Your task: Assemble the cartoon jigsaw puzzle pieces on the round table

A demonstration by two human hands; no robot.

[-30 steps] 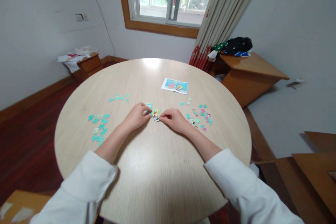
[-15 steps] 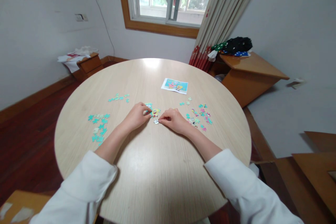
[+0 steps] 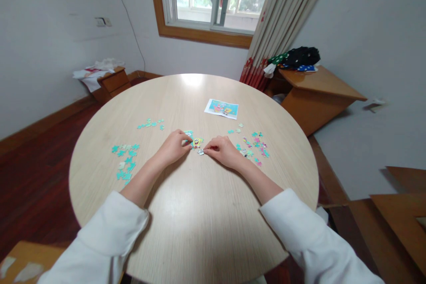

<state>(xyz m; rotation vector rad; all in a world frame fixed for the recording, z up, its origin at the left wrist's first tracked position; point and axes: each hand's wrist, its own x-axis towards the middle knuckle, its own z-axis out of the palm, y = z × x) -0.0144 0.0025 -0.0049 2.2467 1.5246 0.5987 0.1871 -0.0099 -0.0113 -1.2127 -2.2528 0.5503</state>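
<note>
Joined jigsaw pieces (image 3: 197, 142) with a yellow cartoon figure lie near the middle of the round table (image 3: 186, 222). At their left edge, my left hand (image 3: 175, 145) rests with thumb and fingertips closed on the joined section. My right hand (image 3: 223, 151) pinches a small whitish puzzle piece (image 3: 200, 152) just below the yellow figure. Whether that piece touches the joined ones, I cannot tell. My left fingers cover part of the joined section.
Loose turquoise pieces (image 3: 128, 159) lie at the left, with another small group (image 3: 151, 124) behind. Pink and green pieces (image 3: 258, 142) are scattered at the right. A printed picture sheet (image 3: 222, 109) lies farther back. A wooden cabinet (image 3: 316, 93) stands beyond the table.
My right hand has shifted slightly right and up, and the whitish piece has moved with it toward the joined section. My left hand has stayed in place.
</note>
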